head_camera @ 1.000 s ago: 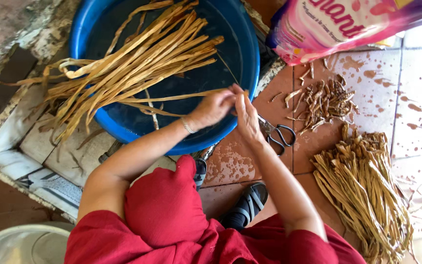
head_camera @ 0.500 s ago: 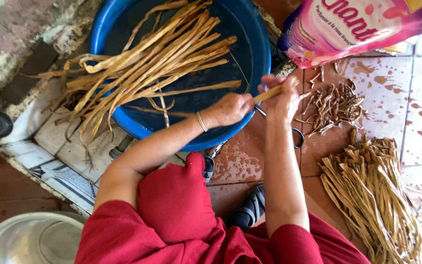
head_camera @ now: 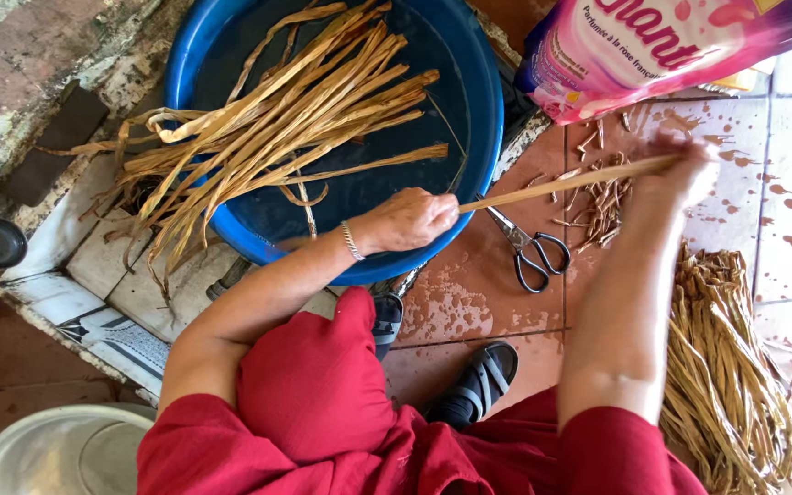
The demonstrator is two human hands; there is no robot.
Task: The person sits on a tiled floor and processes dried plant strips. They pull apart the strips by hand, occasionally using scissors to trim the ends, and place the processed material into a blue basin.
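Left hand (head_camera: pixel 412 220) and right hand (head_camera: pixel 680 174), arms spread apart, each pinch one end of a single tan fibre strip (head_camera: pixel 566 184) stretched taut above the scissors (head_camera: pixel 529 249).

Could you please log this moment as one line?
left hand: grips strip | right hand: grips strip's other end | scissors: on floor, untouched

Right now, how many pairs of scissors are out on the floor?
1. The scissors lie on the wet tiles beside the blue basin, under the strip stretched between both hands. Others may be hidden under the fibre piles.
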